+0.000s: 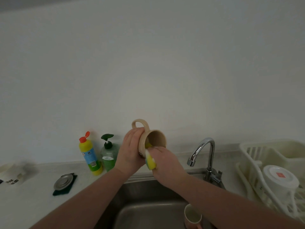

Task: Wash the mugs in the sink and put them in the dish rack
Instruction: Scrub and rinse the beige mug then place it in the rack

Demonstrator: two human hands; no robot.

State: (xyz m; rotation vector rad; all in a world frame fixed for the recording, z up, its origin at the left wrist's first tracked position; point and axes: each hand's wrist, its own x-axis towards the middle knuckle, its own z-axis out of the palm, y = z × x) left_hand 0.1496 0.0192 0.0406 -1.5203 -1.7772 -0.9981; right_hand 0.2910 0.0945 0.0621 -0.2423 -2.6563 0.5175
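The left hand (130,152) wraps its fingers around the outside of the beige ceramic mug (152,141), held tilted above the steel sink (148,210), handle pointing up past the knuckles. The right hand (165,162) pinches a yellow sponge (150,160), its end pushed into the mug mouth just beyond the fingertips. Risk: soap makes the glaze slippery; hard scrubbing can twist the mug free and drop it onto the second mug (193,215) below the right wrist, chipping both.

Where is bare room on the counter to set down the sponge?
Bare white counter lies in front of the round metal lid, left of the steel sink. Behind, the yellow bottle and green soap dispenser crowd it.
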